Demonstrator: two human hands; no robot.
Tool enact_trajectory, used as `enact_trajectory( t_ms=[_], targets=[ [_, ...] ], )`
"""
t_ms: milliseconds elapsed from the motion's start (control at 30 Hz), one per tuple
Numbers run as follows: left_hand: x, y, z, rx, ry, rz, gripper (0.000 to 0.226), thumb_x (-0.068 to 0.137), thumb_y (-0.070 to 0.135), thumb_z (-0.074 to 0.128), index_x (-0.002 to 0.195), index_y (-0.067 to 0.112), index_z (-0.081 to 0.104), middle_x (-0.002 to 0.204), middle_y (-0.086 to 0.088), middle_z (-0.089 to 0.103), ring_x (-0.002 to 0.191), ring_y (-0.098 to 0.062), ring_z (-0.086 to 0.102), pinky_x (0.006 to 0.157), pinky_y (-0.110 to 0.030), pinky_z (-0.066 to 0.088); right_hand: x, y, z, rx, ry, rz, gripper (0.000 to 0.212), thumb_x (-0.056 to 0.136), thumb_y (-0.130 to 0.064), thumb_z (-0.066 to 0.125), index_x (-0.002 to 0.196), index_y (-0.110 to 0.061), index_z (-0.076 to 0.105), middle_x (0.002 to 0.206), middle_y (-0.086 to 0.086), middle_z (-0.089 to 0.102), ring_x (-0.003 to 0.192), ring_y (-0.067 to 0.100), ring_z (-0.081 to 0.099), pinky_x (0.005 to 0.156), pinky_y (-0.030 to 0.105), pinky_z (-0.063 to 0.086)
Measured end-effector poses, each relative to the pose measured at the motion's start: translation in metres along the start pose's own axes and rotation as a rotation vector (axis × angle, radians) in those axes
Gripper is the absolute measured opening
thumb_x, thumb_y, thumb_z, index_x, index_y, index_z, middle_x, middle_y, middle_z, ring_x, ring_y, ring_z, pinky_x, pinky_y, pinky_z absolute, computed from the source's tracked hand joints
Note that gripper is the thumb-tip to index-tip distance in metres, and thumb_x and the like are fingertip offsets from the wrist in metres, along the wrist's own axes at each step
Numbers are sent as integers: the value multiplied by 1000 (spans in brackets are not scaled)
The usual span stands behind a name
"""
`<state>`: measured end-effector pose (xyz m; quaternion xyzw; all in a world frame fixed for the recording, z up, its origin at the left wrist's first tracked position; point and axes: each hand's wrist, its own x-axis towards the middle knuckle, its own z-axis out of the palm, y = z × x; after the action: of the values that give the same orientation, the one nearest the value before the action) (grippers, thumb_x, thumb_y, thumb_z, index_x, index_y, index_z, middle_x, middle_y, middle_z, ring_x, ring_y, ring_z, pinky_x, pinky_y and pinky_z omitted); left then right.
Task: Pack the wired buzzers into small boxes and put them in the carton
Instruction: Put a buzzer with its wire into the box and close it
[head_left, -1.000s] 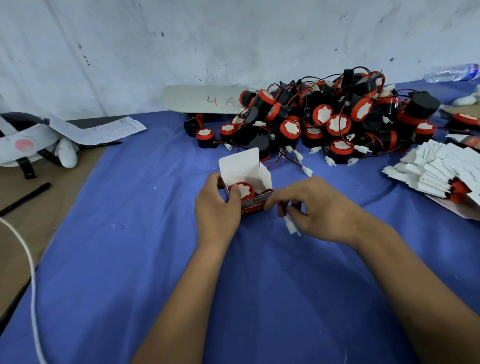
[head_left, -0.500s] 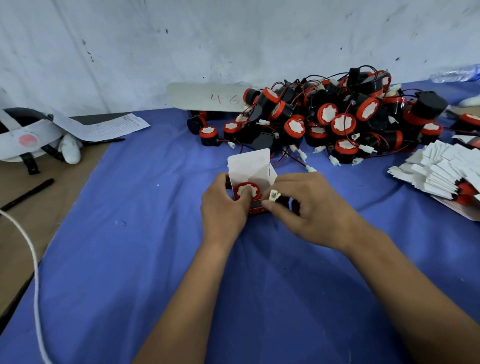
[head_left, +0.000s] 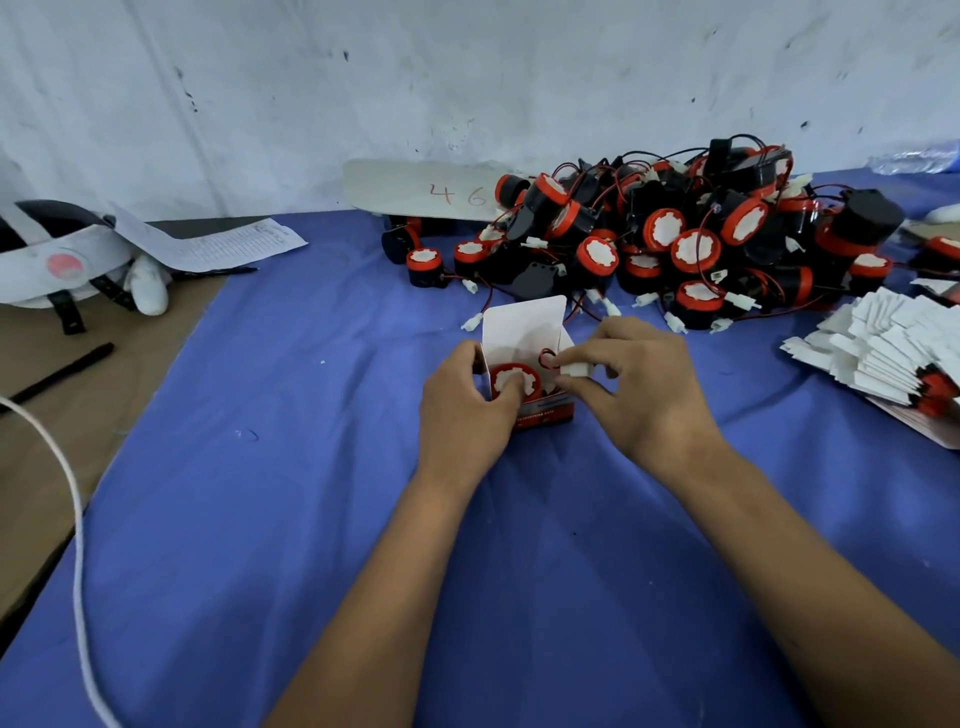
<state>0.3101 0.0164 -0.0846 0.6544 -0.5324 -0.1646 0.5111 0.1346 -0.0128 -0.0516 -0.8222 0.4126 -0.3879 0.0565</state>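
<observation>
A small red and white box (head_left: 524, 327) stands open on the blue cloth, its white lid flap raised. Inside sits a buzzer (head_left: 511, 378) with a red rim and white face. My left hand (head_left: 467, 405) grips the box's left side, thumb on the buzzer's face. My right hand (head_left: 634, 387) pinches the buzzer's white wire connector (head_left: 575, 369) at the box's right edge, with a red wire loop beside it. A big pile of black and red wired buzzers (head_left: 685, 234) lies behind the box. No carton is in view.
A stack of flat white boxes (head_left: 883, 345) lies at the right. A grey card marked 46 (head_left: 421, 189) leans at the wall. At the left are a headset (head_left: 57, 254), a printed sheet (head_left: 218, 241), a black pen (head_left: 57, 371) and a white cable (head_left: 78, 545).
My right hand lifted the white connector from the cloth up to the box's opening. The left hand kept hold of the box with the buzzer in it.
</observation>
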Motion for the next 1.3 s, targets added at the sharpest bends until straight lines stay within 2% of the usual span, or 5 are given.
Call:
enact_trajectory(
  t_ms=[167, 500, 767, 900, 1300],
  targets=[
    [-1, 4, -1, 3, -9, -4, 25, 92, 24, 72, 106, 6, 64, 99, -7, 71, 90, -25, 65, 77, -50, 56, 2, -7, 2, -205, -118, 4, 26, 98, -20, 66, 123, -22, 75, 88, 0, 49, 83, 22, 49, 65, 43, 50],
    [-4, 7, 1, 64, 22, -7, 19, 92, 25, 70, 108, 15, 65, 99, 4, 70, 88, -16, 64, 77, -42, 56, -3, -9, 2, -221, -402, 23, 37, 105, -19, 40, 135, -22, 61, 96, -1, 36, 78, 20, 43, 69, 40, 46],
    [-4, 10, 3, 109, 27, -30, 25, 91, 29, 69, 107, 10, 63, 100, -3, 68, 91, -22, 64, 77, -49, 56, -2, -14, -7, -110, 16, -48, 7, 93, -9, 72, 99, -5, 72, 93, 4, 65, 78, 24, 62, 66, 32, 48],
    [-4, 10, 3, 109, 31, -26, 26, 91, 28, 69, 104, 7, 62, 96, -6, 68, 87, -24, 63, 74, -49, 54, -4, -18, 0, -196, -74, -144, 16, 90, 1, 72, 103, -6, 77, 97, 5, 68, 95, 28, 59, 75, 43, 55],
    [-1, 9, -3, 71, -30, -25, 26, 92, 27, 72, 111, 11, 65, 100, 0, 70, 90, -19, 63, 78, -45, 57, 5, -13, -5, -407, -203, -64, 40, 77, 13, 75, 109, -10, 78, 91, 1, 66, 96, 25, 41, 75, 27, 39]
  ],
)
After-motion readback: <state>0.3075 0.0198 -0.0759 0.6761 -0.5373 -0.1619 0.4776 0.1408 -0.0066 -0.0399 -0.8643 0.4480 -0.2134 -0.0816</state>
